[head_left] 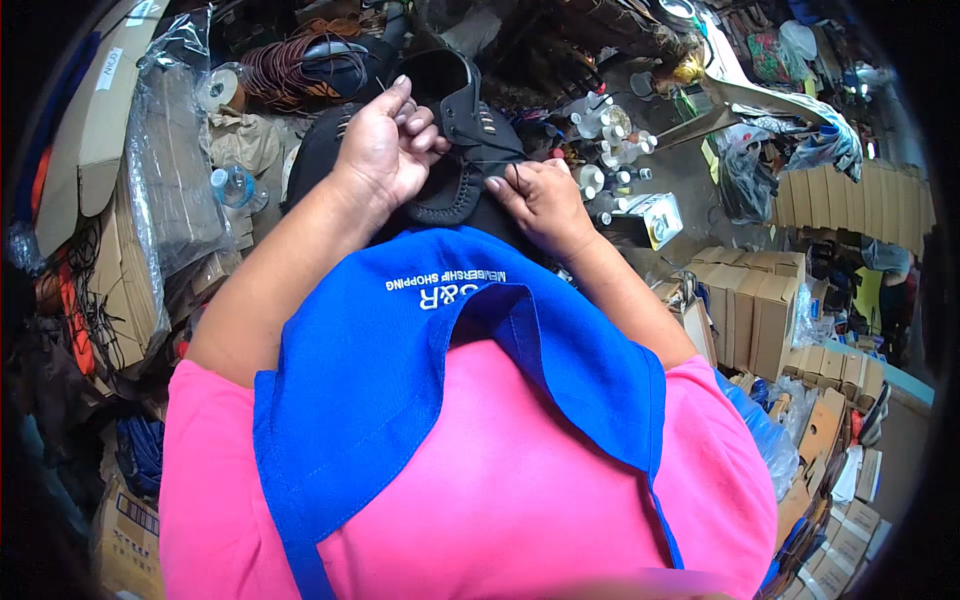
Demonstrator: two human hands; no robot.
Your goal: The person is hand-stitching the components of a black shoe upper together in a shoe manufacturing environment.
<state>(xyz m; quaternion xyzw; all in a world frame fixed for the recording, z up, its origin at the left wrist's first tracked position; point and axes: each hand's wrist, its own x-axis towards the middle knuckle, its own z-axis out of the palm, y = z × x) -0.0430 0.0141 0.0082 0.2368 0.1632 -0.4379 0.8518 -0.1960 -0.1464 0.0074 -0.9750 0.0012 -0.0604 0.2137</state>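
Head view, and it's a cramped spot: the black shoe [462, 122] is between the two hands, right up against the far edge of the blue apron [370, 290]. My guess is it's kept that close so the body can brace it (can't see what's under it, though).

Right hand [548, 205] has thumb and forefinger pinching what looks like a dark thread [515, 174] just beside the shoe, probably to stop it going slack. Left hand [385, 150] is up on the other side, fingers curled in toward the palm; honestly can't tell if they've got any thread, it's too fine to see. Chunky stitches run round the shoe's near end.

Off to the left there's a spool [221, 88], a coil of brown cord [300, 70] and a water bottle [235, 187]. Small bottles [612, 130] crowd together on the right, I'd say grouped there for easy reach.
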